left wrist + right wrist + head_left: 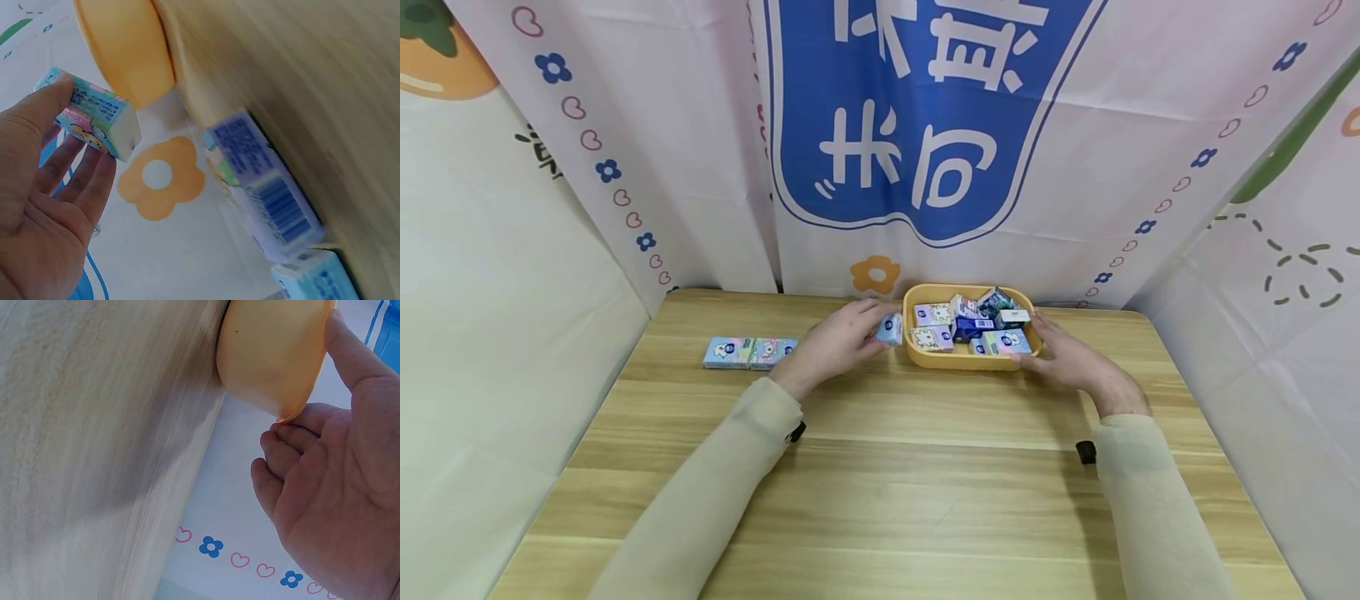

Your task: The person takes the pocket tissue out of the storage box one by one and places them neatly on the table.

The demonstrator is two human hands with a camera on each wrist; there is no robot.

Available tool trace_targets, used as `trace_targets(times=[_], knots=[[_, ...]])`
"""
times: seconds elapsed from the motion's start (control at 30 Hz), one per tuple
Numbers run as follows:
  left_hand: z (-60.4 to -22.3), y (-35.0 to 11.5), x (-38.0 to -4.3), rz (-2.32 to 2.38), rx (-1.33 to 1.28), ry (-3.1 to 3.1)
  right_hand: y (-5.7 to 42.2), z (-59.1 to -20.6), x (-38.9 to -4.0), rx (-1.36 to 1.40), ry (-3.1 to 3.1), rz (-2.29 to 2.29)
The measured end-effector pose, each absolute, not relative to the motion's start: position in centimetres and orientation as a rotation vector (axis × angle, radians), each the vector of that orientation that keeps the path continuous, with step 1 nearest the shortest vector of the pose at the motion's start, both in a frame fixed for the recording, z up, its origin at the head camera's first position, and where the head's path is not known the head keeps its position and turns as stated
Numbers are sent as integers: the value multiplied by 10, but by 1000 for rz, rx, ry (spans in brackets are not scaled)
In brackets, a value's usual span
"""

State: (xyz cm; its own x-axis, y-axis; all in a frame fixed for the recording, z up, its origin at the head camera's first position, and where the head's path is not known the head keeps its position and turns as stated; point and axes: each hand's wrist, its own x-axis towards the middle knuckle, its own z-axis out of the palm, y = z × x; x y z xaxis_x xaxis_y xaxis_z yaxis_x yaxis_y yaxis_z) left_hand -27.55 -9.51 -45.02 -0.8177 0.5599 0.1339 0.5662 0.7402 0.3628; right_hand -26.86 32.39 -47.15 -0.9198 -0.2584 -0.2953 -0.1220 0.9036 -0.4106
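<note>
My left hand (pixel 835 343) pinches a small light-blue tissue pack (pixel 890 329) between thumb and fingers, just left of the yellow basket (pixel 958 362). Cartoon figures and printed text show on this pack (pixel 94 115) in the left wrist view. My right hand (pixel 1071 357) grips the basket's right end, with the thumb on the near rim and the fingers at the far corner. Inside the basket lie several packs, among them white-lilac ones (pixel 932 338), a dark blue one (pixel 972 328) and a dark, shiny packet (pixel 996 301).
Left of my left hand, light-blue packs (pixel 727 352) lie end to end on the wooden table (pixel 925 483), partly covered by the hand. A lilac pack with a barcode (pixel 278 203) shows in the left wrist view. A printed curtain (pixel 715 167) hangs behind the table's far edge.
</note>
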Motion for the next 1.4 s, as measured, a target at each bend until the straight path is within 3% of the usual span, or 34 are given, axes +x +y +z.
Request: trace_targets(times=[1.4], knots=[[-483, -106, -291, -474, -1009, -3115, 323, -470, -268, -285, 2723, -567]])
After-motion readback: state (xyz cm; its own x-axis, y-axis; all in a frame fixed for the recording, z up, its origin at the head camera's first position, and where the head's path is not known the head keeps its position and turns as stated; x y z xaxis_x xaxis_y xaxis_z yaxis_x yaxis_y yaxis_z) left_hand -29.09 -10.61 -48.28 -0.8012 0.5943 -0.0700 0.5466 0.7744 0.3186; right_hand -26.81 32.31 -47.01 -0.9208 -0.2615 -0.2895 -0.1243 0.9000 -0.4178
